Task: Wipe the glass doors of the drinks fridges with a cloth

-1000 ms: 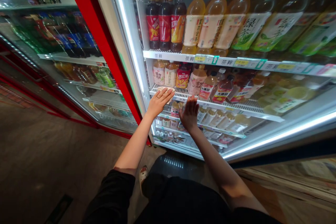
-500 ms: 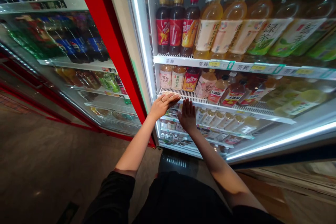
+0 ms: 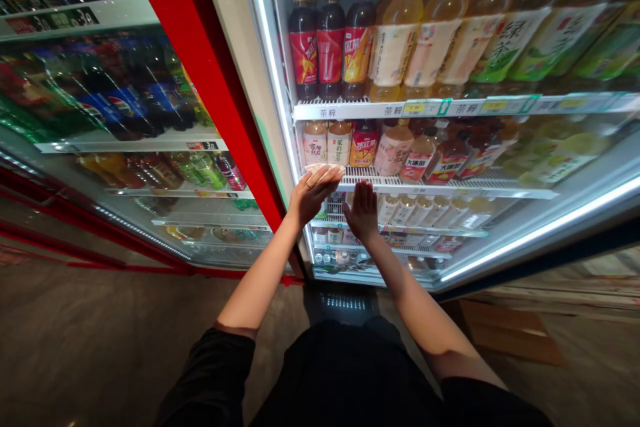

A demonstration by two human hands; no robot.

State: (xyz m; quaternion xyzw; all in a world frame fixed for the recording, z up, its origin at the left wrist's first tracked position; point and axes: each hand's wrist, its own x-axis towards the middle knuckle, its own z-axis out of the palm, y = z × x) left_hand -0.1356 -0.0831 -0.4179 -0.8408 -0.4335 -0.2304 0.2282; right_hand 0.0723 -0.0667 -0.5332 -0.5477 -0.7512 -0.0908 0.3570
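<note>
My left hand (image 3: 314, 195), with a ring on one finger, presses a pale cloth (image 3: 323, 170) in front of the second shelf of a lit drinks fridge. The cloth shows along the tops of its fingers, below two light-labelled bottles (image 3: 339, 145). To the right, my right hand (image 3: 363, 212) is raised with its palm toward the fridge and its fingers stretched, holding nothing. It is nearest to the shelf edge (image 3: 410, 191); whether it touches anything cannot be made out.
Red-capped and white-capped bottles (image 3: 395, 47) line the upper shelf. On the left stands another fridge with a red frame (image 3: 200, 47) and cola bottles. A cardboard piece (image 3: 510, 332) lies on the floor at right.
The view has shifted slightly, so the left fridge shows more. Both hands stay near the second shelf, and more of the pale cloth shows above my left hand.
</note>
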